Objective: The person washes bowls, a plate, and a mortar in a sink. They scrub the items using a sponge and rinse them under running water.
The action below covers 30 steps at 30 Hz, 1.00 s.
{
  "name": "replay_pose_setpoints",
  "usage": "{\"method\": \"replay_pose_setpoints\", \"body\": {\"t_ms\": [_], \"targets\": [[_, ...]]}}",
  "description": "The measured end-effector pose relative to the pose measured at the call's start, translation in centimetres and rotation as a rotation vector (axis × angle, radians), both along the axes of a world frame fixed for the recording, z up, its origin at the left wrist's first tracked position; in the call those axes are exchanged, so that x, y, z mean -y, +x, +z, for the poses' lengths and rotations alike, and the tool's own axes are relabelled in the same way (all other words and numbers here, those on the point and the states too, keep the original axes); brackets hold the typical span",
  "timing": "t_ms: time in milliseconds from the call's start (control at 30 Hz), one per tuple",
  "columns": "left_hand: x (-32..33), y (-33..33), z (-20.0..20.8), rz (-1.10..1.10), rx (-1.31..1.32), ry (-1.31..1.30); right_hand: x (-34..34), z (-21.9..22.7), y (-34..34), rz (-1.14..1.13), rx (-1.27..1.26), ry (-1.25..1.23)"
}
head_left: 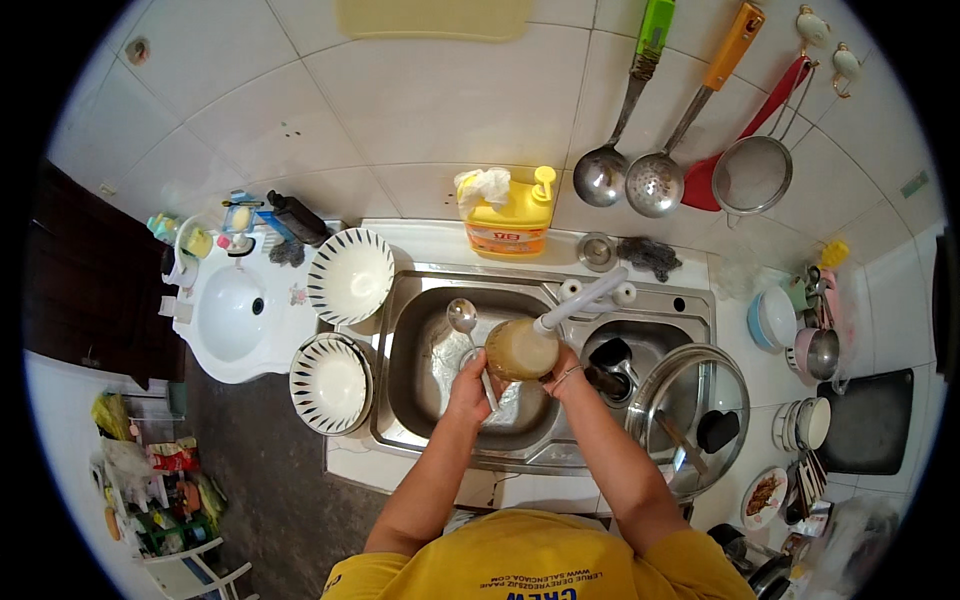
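A tan, rounded container (522, 352), perhaps a bowl or jar, is held over the large sink basin (425, 400), directly under the pale tap spout (580, 300). My right hand (564, 368) is closed around its right side. On the other side, my left hand (470, 388) grips a metal spoon (462, 316), its round end pointing away from me and its handle running down past my fingers. The left fingers are against or very near the container; which of these I cannot tell. Its contents are hard to make out.
Patterned white bowls (352, 276) stand left of the sink, and a yellow pump jug (508, 215) is behind it. A large glass lid (690, 420) leans over the right basin, where dark items (610, 365) lie. Ladles (602, 175) hang on the wall.
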<state>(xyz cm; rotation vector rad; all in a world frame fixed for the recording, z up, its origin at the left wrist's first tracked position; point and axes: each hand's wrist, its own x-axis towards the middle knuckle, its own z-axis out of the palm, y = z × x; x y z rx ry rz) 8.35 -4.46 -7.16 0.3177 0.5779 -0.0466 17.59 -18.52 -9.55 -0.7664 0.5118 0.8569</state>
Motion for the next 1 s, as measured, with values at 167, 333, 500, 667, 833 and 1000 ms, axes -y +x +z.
{"method": "replay_pose_setpoints", "body": {"t_ms": [167,333,500,667,833,1000], "targets": [[-0.8,0.8,3.0,-0.059,-0.051,0.664,2.2,2.1,1.4,0.301,0.490,-0.431],[-0.4,0.9,2.3,-0.222,-0.016,1.040,0.9,7.9,-0.6,0.602,1.638,-0.582],[1.0,1.3,3.2,-0.131,-0.007,0.871,1.6,2.4,2.5,0.506,0.782,-0.498],[0.8,1.7,3.2,-0.073,-0.030,0.877,0.6,8.3,0.5,0.625,1.352,-0.841],[0.6,1.6,2.8,-0.103,-0.045,0.949,-0.2,7.2,0.8,0.634,1.216,-0.804],[1.3,1.3,2.9,-0.059,-0.113,0.780,0.6,9.6,0.8,0.700,0.973,-0.896]]}}
